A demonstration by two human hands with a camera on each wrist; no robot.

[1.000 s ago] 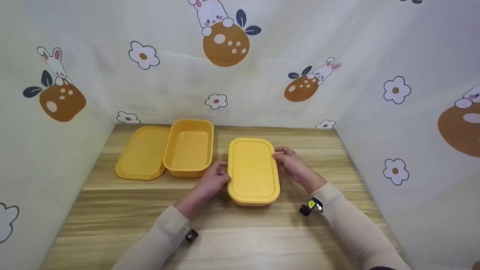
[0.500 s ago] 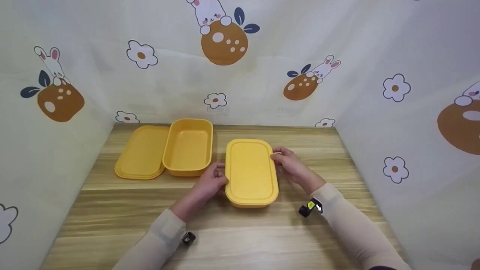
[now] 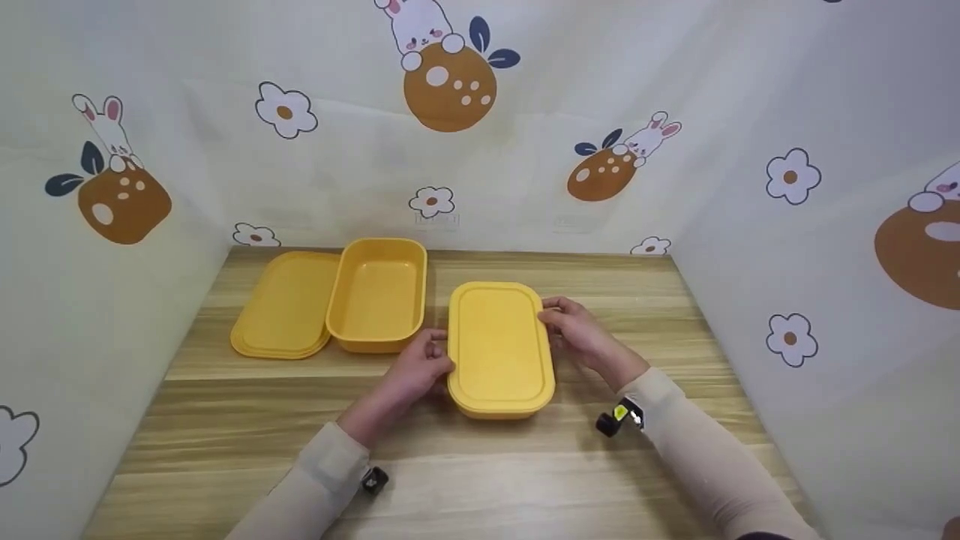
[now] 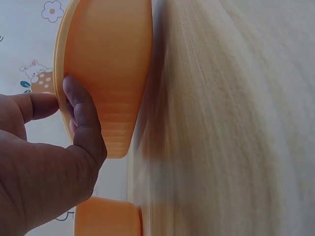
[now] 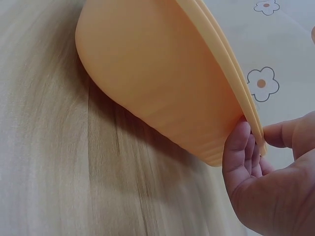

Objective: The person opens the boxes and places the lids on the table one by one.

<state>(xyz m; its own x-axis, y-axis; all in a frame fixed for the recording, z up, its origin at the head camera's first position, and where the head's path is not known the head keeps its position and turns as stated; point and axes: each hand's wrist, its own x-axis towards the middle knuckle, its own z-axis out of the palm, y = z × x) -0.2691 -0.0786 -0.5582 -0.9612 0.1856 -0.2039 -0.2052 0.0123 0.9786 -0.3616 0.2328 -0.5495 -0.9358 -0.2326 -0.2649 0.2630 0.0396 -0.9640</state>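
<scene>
A yellow rectangular lunch box (image 3: 501, 349) with its lid on lies lengthwise between both hands, right of the table's middle. My left hand (image 3: 420, 367) pinches its left rim, the thumb over the lid's edge and the fingers curled under it, as the left wrist view also shows. Along the right rim, my right hand (image 3: 586, 336) grips in the same way, thumb on top. Both wrist views show the box's sloping side wall (image 5: 147, 69) with a shadow on the table below. Whether its base touches the table, I cannot tell.
Left of the lidded box stands an open yellow box (image 3: 377, 346) with nothing visible inside. Beside that lies a loose yellow lid (image 3: 283, 311), its right edge behind the open box. Printed fabric walls (image 3: 525, 165) enclose the wooden table (image 3: 487, 480) at the back and sides.
The lidded box has shifted slightly left and towards me, with both hands moving along on its rims. The open box and loose lid have stayed in place.
</scene>
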